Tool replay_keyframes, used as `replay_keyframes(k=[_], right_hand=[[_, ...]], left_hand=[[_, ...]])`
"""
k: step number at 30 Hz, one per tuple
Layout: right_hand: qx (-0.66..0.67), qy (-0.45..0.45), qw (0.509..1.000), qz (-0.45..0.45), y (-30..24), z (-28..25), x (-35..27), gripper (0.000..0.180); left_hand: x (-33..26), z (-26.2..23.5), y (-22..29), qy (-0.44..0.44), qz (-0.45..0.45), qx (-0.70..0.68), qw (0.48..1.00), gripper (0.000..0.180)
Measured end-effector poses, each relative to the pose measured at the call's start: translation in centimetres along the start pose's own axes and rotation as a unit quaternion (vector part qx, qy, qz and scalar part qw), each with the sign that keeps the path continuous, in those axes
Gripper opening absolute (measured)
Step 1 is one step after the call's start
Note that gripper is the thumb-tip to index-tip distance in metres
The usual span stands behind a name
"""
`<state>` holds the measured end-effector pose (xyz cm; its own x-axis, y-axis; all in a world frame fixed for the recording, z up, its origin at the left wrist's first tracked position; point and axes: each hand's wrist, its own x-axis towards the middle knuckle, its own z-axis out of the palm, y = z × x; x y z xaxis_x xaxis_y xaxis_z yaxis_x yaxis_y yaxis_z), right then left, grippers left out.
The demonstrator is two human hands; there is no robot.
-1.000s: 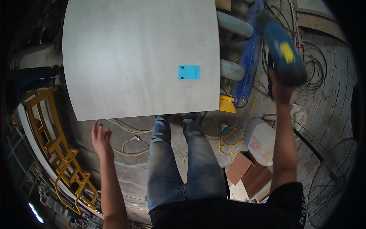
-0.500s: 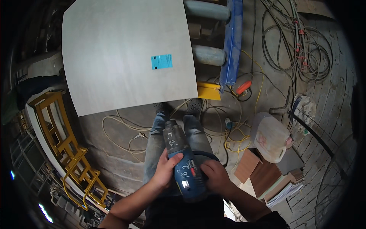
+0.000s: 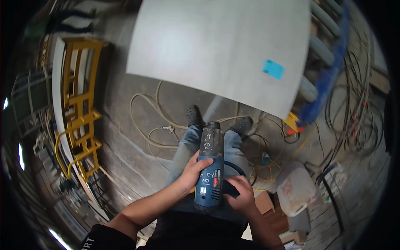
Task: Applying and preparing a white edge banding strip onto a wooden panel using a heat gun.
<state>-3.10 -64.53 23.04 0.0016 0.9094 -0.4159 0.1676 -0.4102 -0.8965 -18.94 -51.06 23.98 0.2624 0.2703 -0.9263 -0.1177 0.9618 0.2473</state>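
Note:
A blue heat gun (image 3: 210,175) with a dark, stubby nozzle points away from me above my lap. My left hand (image 3: 195,168) is closed round the left side of its body, the thumb lying across the top. On the right side, my right hand (image 3: 241,193) curls at the tool's dark blue looped handle; part of its grip is hidden by the tool. Beyond my feet spreads a large pale board (image 3: 216,46) bearing a small turquoise label (image 3: 273,69), apart from both hands.
Rollers (image 3: 321,49) and a blue frame rail (image 3: 325,93) stand along the board's right side. Hoses (image 3: 143,125) and cables (image 3: 356,121) lie over the floor. A translucent canister (image 3: 296,187) is at right, near board offcuts (image 3: 275,223). A yellow frame (image 3: 79,108) stands left; another person's legs (image 3: 71,21) show at far left.
My view has turned, so the board now sits further right and tilted. The heat gun has straightened upright in the picture. My right hand's fingers have shifted at its handle, while my left keeps its hold.

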Motion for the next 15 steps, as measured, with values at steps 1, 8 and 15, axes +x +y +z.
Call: replay_keyframes(k=[1,8,15], right_hand=[[-0.003,-0.014,1.000,0.015,-0.7,0.9,0.9,0.051],[-0.091,-0.088,0.991,0.048,-6.1,7.9,7.6,0.049],[-0.105,-0.129,0.986,0.033,-8.7,13.7,11.2,0.051]], left_hand=[[-0.2,-1.5,0.7,0.009,0.008,-0.015,1.000,0.042],[-2.2,-11.4,3.9,0.007,0.114,-0.051,0.992,0.046],[-2.1,-18.0,6.1,0.048,0.100,-0.134,0.985,0.046]])
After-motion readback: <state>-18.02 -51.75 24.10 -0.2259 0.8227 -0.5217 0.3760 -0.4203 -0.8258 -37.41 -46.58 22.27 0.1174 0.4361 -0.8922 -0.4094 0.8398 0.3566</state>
